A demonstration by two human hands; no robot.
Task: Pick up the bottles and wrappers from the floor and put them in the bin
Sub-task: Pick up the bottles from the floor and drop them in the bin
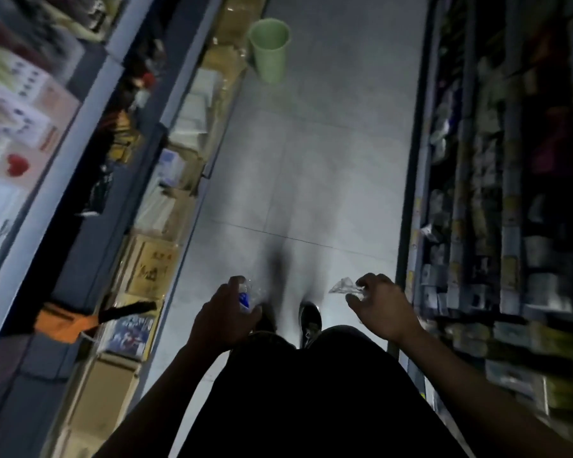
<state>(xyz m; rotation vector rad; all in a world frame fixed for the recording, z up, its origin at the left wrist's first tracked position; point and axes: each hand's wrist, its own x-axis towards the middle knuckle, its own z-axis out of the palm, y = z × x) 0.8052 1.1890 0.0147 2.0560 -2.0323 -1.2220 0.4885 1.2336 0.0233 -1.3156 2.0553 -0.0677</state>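
Observation:
My left hand [224,314] grips a clear plastic bottle [247,297] with a blue label, low in the view over the grey floor. My right hand [381,307] pinches a crumpled clear wrapper [343,286] between its curled fingers. A pale green bin [269,49] stands upright far ahead at the top of the aisle, close to the left-hand shelving. Both hands are well short of the bin. The view is dim and blurred.
A narrow tiled aisle [315,153] runs between stocked shelves on the left [179,133] and on the right [477,193]. Cardboard boxes [153,269] line the left shelf's foot. An orange item [63,322] juts from the left shelf. My shoes [310,320] show below.

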